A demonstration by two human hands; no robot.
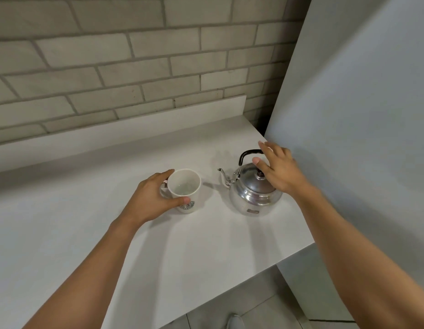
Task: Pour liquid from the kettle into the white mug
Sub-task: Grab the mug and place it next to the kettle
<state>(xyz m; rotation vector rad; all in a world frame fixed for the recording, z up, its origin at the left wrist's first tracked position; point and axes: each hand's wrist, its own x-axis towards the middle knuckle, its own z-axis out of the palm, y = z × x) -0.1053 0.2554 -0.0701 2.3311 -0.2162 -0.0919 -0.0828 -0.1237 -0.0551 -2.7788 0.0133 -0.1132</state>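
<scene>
A white mug (186, 184) with a round green emblem stands upright on the white counter (87, 222); a little clear liquid shows at its bottom. My left hand (154, 198) wraps its left side, thumb on the front wall and fingers behind by the handle. To the right sits a shiny steel kettle (251, 195), lid on, spout pointing left toward the mug, black handle upright. My right hand (279, 169) hovers over the kettle's lid and handle with fingers spread, not closed around the handle.
A grey brick wall (135, 55) and low white backsplash run behind the counter. A tall grey panel (360, 115) stands close on the kettle's right. The counter's right edge drops off to a tiled floor (265, 305).
</scene>
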